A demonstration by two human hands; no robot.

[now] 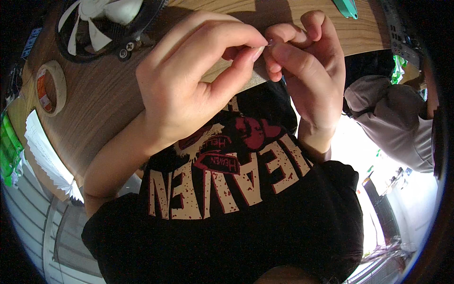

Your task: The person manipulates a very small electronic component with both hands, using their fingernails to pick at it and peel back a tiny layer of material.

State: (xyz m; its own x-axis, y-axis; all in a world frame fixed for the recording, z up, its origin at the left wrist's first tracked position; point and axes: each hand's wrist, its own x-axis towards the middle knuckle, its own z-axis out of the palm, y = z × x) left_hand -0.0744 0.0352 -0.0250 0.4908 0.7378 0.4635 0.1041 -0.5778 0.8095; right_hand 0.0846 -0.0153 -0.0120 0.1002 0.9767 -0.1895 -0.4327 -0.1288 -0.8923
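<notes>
A tiny pale bit [270, 42] is held up where the two hands meet, just over the near edge of the wooden table [106, 94]. By the left hand [189, 71], it is pinched between the tips of the thumb and first finger, which are brought close together. By the right hand [309, 66], it is met from the other side with a tight pinch too. The other fingers of the right hand are bent, and one is lifted.

The small work seems to be in the middle. The bit is already picked up and gripped, but it has not been let go or put down. How much is done and how much is left cannot be told from here.

To the far left, a white fan [90, 14] in a black frame is seen, with its top cut off. No hand is laid on it. A roll of tape [59, 87] is set nearer, and a stack of white paper [45, 146] is left by the table's left edge. A teal thing [347, 7] is cut off at the far edge.

The bit is mostly hidden by the fingertips, so its shape and kind cannot be made out. Some left-hand fingers are hidden as well.
</notes>
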